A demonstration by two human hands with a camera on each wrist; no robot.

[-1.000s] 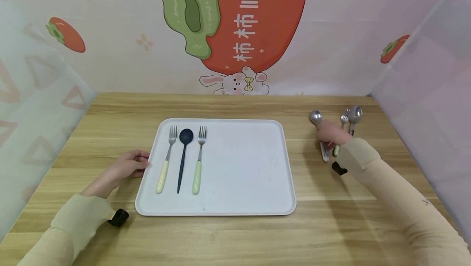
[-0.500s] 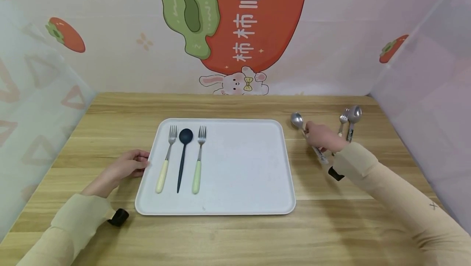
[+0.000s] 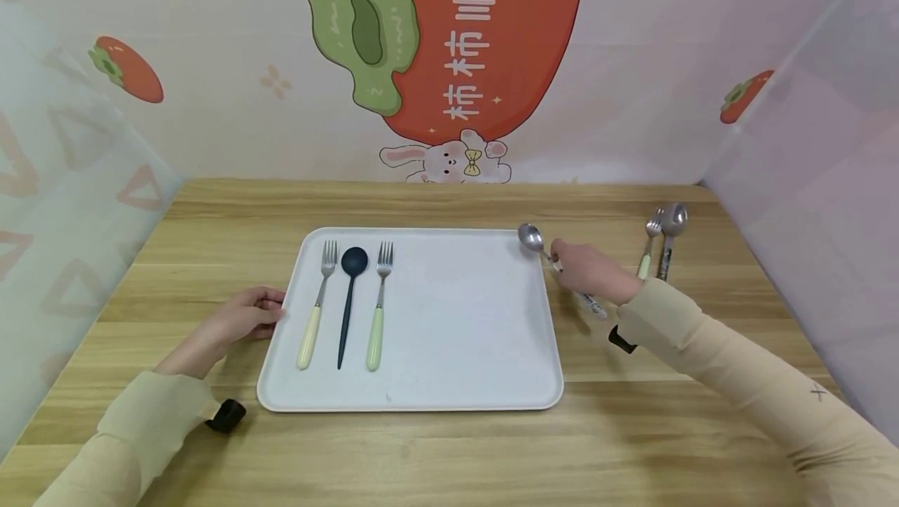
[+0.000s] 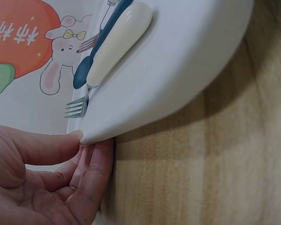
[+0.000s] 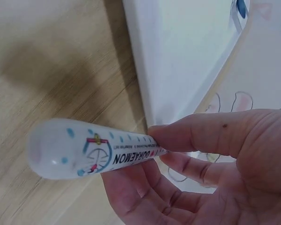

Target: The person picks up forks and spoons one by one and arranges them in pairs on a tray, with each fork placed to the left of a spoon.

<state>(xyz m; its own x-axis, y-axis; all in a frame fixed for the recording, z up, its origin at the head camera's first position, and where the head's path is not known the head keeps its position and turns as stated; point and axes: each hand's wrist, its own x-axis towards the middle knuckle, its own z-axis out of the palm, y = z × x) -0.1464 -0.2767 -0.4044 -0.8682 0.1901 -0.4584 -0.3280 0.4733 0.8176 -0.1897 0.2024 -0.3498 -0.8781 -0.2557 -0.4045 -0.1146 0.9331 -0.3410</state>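
My right hand (image 3: 593,271) pinches a spoon (image 3: 531,237) by its white printed handle (image 5: 91,150), seen close up in the right wrist view. The spoon's metal bowl overlaps the far right corner of the white tray (image 3: 463,320). At the tray's left edge, my left hand (image 3: 247,313) grips the rim between thumb (image 4: 51,146) and fingers. On the tray's left half lie a fork with a cream handle (image 3: 309,335), a dark spoon (image 3: 354,261) and a fork with a green handle (image 3: 375,339), side by side with handles toward me.
Beyond my right hand, a green-handled fork (image 3: 654,225) and a metal spoon with a patterned handle (image 3: 674,220) lie on the wooden table (image 3: 449,460). Patterned walls (image 3: 232,117) stand at the back and both sides.
My right hand has carried the spoon leftward from beside the other cutlery, its bowl swinging to the tray's far right corner. My left hand stays at the tray's edge.
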